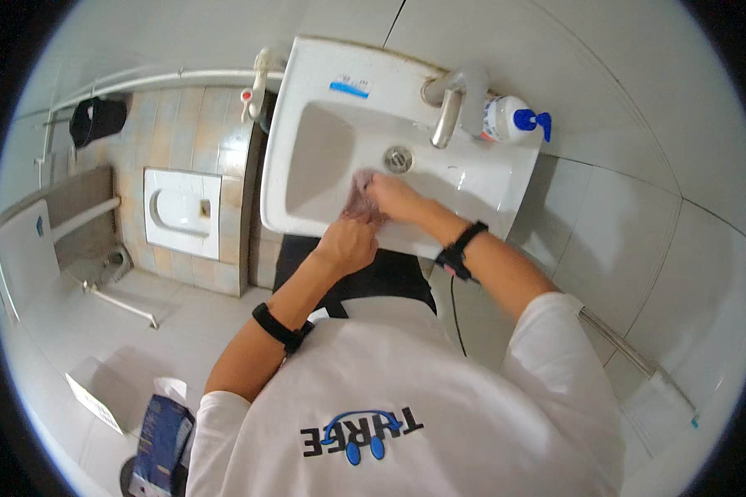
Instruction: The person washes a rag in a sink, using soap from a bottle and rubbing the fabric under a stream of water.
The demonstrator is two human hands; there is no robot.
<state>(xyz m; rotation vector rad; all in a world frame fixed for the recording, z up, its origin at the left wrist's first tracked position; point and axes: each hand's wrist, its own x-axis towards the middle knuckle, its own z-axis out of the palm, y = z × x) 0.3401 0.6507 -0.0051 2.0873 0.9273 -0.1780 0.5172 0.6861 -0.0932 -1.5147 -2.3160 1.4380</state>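
A damp-looking mauve cloth (362, 202) is bunched over the front part of a white ceramic washbasin (280, 186). My left hand (348, 245) grips its lower end close to the basin's front rim. Further in, my right hand (398, 197) is closed on the cloth's upper part, a little below the metal drain (398, 159). Both hands hide some of the fabric. The metal faucet (447, 118) arches over the bowl, and no stream of water shows under it.
A pump bottle (506, 119) with a blue top stands at the basin's back right corner. Left of the basin are a white valve (258, 87) on a wall pipe and a squat toilet (183, 212) in a tiled step. A blue tissue pack (158, 441) is at lower left.
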